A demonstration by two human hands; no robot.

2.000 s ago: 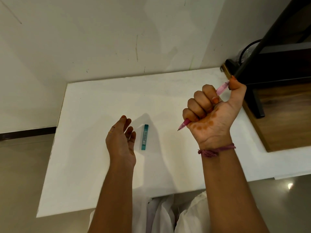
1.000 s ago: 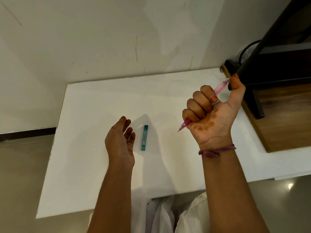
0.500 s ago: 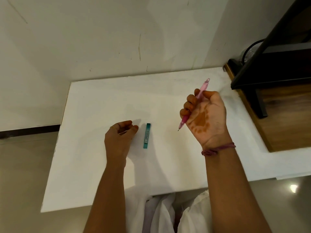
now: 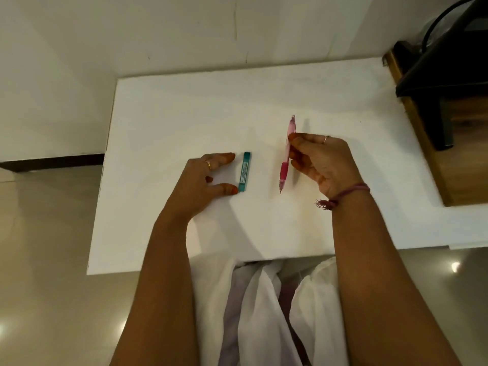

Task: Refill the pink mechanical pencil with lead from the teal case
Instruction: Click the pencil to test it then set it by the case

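The teal lead case (image 4: 244,171) lies flat on the white table (image 4: 184,114), long axis pointing away from me. My left hand (image 4: 204,180) rests palm down just left of it, thumb tip touching the case's near end and a fingertip close to its far end. The pink mechanical pencil (image 4: 287,151) is pinched between the thumb and fingers of my right hand (image 4: 322,161), held low over the table with its tip pointing toward me.
A wooden desk (image 4: 464,165) with a dark stand (image 4: 443,75) and a cable borders the table on the right. A white wall runs behind. White cloth (image 4: 264,313) lies in my lap below the table's near edge.
My right hand has turned over and lowered, shifting from a fist grip to a fingertip pinch on the pencil. My left hand has turned palm down and spread its fingers against the case.
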